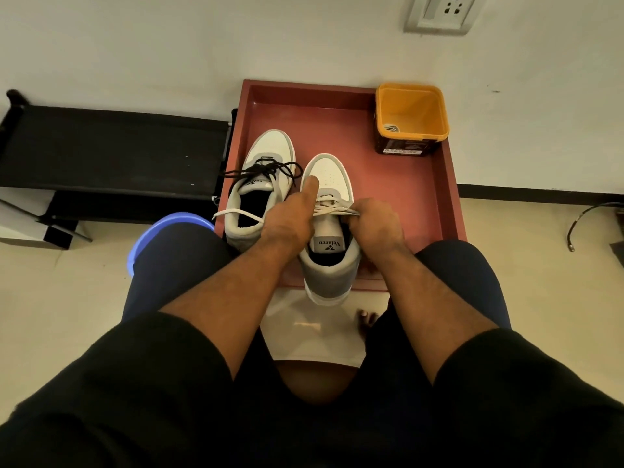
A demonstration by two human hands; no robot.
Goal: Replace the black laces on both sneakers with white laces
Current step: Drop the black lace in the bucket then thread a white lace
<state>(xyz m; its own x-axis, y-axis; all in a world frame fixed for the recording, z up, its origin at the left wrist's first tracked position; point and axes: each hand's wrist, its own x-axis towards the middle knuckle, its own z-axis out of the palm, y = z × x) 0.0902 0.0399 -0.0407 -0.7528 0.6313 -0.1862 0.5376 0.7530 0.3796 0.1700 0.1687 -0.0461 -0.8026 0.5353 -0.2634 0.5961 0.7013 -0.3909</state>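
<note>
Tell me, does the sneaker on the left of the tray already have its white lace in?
No, the left sneaker still carries its black laces, while a loose white lace only lies across its opening.

A red tray (405, 197) with a raised rim carries everything here. Two grey-and-white sneakers stand on it side by side, toes toward the wall. The right sneaker (332, 261) lies under the fingers of both hands, its heel hanging over the tray's near edge. The left sneaker (266, 153), with black laces (266, 168), sits just left of the left hand's pointing finger (310, 185). A yellow tub (410, 116) stands in the far right corner, well beyond the right hand's curled fingers (363, 211).
</note>
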